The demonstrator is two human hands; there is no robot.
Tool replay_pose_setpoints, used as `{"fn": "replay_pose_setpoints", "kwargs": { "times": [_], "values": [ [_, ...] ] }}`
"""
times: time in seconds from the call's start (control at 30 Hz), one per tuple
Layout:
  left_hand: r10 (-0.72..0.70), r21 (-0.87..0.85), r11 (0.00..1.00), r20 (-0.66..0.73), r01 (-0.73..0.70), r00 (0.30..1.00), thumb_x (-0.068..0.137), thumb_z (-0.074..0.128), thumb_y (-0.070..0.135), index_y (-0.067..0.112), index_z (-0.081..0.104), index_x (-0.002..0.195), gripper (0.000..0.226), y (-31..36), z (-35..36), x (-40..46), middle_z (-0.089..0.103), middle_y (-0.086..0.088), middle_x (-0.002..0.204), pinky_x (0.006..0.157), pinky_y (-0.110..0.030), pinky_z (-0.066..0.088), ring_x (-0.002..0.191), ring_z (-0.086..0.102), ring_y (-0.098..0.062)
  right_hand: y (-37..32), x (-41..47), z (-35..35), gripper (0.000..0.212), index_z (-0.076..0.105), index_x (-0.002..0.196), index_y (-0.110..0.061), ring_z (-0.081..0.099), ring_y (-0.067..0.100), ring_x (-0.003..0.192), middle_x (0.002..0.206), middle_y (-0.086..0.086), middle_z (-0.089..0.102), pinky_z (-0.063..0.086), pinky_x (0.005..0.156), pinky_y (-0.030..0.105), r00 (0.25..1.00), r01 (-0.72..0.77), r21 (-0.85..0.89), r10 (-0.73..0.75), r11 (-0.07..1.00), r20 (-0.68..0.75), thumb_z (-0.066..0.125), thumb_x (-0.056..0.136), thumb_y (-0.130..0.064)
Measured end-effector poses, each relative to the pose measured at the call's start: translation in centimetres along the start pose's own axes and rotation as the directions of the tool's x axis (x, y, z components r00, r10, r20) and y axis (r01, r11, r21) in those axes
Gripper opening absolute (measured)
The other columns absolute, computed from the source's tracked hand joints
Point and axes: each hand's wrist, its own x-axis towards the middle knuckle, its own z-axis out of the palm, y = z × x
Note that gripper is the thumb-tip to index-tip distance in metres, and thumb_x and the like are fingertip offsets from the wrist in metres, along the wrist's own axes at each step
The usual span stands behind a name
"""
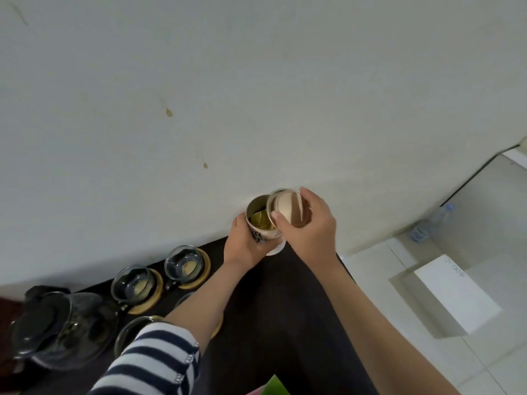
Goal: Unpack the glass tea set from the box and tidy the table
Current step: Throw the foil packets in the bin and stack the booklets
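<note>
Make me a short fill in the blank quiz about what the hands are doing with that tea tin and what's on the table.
1. The left hand grips the open tea ____.
2. The right hand holds the tin's round ____.
3. Each glass cup stands on a wooden ____.
4. The glass teapot stands at the table's ____ end.

Missing words: tin; lid; coaster; left

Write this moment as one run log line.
left hand: holds round metal tea tin | right hand: holds round lid | tin: open
</note>
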Motion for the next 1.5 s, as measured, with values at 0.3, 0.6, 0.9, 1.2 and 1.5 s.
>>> {"fn": "replay_pose_setpoints", "kwargs": {
  "times": [0.3,0.6,0.9,1.2,1.5],
  "values": [
    [0.044,0.045,0.998,-0.005,-0.044,0.999,0.052,0.086,0.049,0.02,0.045,0.125,0.089,-2.5,-3.5,-0.5,0.055,0.003,0.12,0.09,-0.029,0.046,0.112,0.051,-0.012,5.1,-12.8,0.8,0.071,0.051,0.133,-0.013,0.047,0.017,0.126,0.133,0.002,0.055,0.047,0.096,0.027,0.943,-0.02,-0.202,0.086,0.979,0.322,0.08,0.071,-0.035],
    [0.068,0.023,0.997,-0.013,-0.068,0.998,0.055,0.088,0.041,0.022,0.045,0.124,0.083,-3.6,-5.1,-1.1,0.053,0.01,0.115,0.083,-0.022,0.042,0.105,0.05,-0.006,5.6,-13.6,4.3,0.07,0.044,0.139,-0.013,0.035,0.019,0.135,0.142,0.005,0.043,0.048,0.094,0.027,0.872,0.09,-0.316,0.078,0.945,0.483,0.073,0.079,-0.035],
    [0.119,0.016,0.993,-0.037,-0.118,0.992,0.059,0.086,0.04,0.022,0.042,0.128,0.083,-3.6,-5.5,-2.1,0.05,0.012,0.119,0.087,-0.019,0.041,0.109,0.047,-0.003,5.9,-13.4,4.7,0.073,0.038,0.141,-0.018,0.027,0.023,0.141,0.151,0.005,0.032,0.047,0.1,0.035,0.859,0.127,-0.367,0.083,0.922,0.506,0.069,0.08,-0.045],
    [-0.032,0.067,0.997,-0.048,0.035,0.998,0.066,0.078,0.051,0.014,0.017,0.146,0.108,-2.5,-6.3,-6.7,0.028,-0.005,0.151,0.109,-0.034,0.035,0.137,0.03,-0.019,3.4,-15.3,3.0,0.066,0.035,0.144,-0.013,0.022,0.023,0.145,0.154,0.004,0.03,0.03,0.114,0.046,0.88,0.109,-0.354,0.075,0.929,0.469,0.062,0.088,-0.036],
    [0.044,0.048,0.998,-0.198,-0.036,0.979,0.078,0.069,0.046,0.008,0.027,0.144,0.087,-2.6,-11.9,-18.8,0.035,-0.01,0.144,0.111,-0.034,0.032,0.135,0.035,-0.021,-3.1,-24.3,0.5,0.058,0.041,0.142,-0.011,0.027,0.022,0.142,0.151,0.006,0.036,0.03,0.114,0.039,0.88,0.143,-0.276,0.006,0.95,0.475,0.058,0.091,-0.032]
  ]
}}
